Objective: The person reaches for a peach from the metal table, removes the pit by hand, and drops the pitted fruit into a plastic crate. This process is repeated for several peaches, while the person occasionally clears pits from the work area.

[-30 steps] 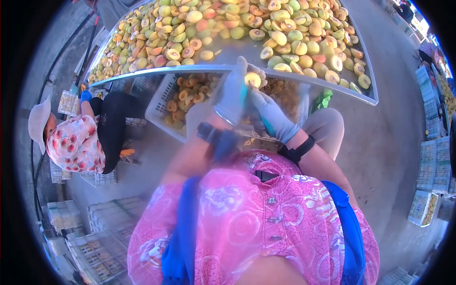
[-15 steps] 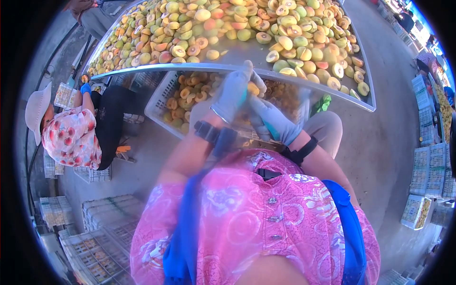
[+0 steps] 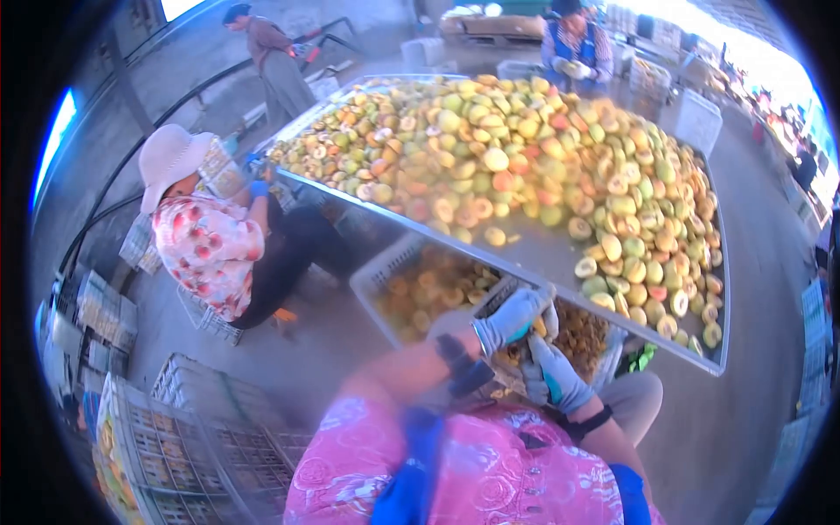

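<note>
My left hand point(image 3: 512, 318), in a grey-and-teal glove, is closed around a small yellow apricot piece point(image 3: 540, 329) by the tray's near edge. Just below it, touching or nearly so, is my gloved right hand point(image 3: 560, 378) with its fingers curled; what they grip is hidden. Beyond both hands slopes a large metal tray point(image 3: 547, 252) heaped with halved apricots point(image 3: 525, 157), yellow, green and reddish. Under its edge stands a pale plastic crate point(image 3: 372, 293) holding apricot halves. Brown pieces point(image 3: 582, 337) lie in a container beneath my hands, too small to identify.
A person in a pale hat point(image 3: 210, 254) sits at the left. Another person in a blue vest point(image 3: 579, 51) works across the tray, and a third point(image 3: 276, 61) stands at the far left. Stacked crates point(image 3: 210, 437) fill the lower left.
The view has tilted up and swung left, so the tray's far side and two more people show. My hands stay together by the tray edge, the left one still around a yellow piece.
</note>
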### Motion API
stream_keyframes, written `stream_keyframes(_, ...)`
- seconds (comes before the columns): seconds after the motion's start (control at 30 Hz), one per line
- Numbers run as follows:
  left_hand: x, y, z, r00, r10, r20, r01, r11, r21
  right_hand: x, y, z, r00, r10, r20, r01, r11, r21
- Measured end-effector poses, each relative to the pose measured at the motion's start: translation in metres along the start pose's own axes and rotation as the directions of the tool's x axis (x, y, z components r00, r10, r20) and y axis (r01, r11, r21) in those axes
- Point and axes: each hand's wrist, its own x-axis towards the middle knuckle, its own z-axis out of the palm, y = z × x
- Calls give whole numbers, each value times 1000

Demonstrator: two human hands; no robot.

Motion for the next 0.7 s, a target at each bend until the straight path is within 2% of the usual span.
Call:
stream_keyframes(0.03,10,-19,-7,996,78,48,-81,993,85,5,2,-2,997,-50,-55,44,993,-106)
stream_keyframes(0.07,22,-38,-15,985,144,98,-159,973,165,5,4,-4,999,-45,-29,41,992,-123)
stream_keyframes(0.1,20,-32,-15,982,151,112,-171,964,206,3,3,-2,999,-51,-14,50,996,-72)
stream_keyframes(0.2,27,-31,-20,984,-3,179,15,998,-65,-3,-16,16,1000,-2,5,2,1000,15)
stream_keyframes(0.23,21,-23,-21,988,-4,156,13,998,-58,-4,-20,17,997,55,50,-60,992,110)
stream_keyframes(0.3,10,-9,-16,1000,-15,11,17,982,-188,-4,-22,21,988,111,106,-136,953,271)
stream_keyframes(0.37,34,-42,-29,996,10,87,14,963,-271,2,-14,12,979,21,201,-89,938,336)
stream_keyframes(0.4,33,-45,-29,991,4,135,49,922,-385,9,-8,1,970,44,240,-143,900,411)
stream_keyframes(0.43,35,-50,-25,989,42,140,20,909,-416,1,-17,6,937,31,347,-184,890,418)
stream_keyframes(0.47,44,-65,-30,981,34,193,62,882,-467,3,-15,0,929,64,365,-244,847,472)
stream_keyframes(0.5,46,-67,-23,998,-35,44,52,860,-508,3,-15,-2,921,60,386,-255,841,478)
stream_keyframes(0.57,44,-69,-23,919,170,355,201,572,-795,3,-14,-1,909,45,413,-259,840,477)
stream_keyframes(0.6,43,-74,-19,912,167,375,234,541,-808,4,-12,-4,926,55,372,-248,833,494)
stream_keyframes(0.67,46,-79,-17,934,167,317,217,439,-872,8,-12,-6,871,-12,491,-269,824,499)
stream_keyframes(0.7,50,-84,-16,916,232,326,213,407,-888,6,-13,-7,878,-8,478,-264,825,499)
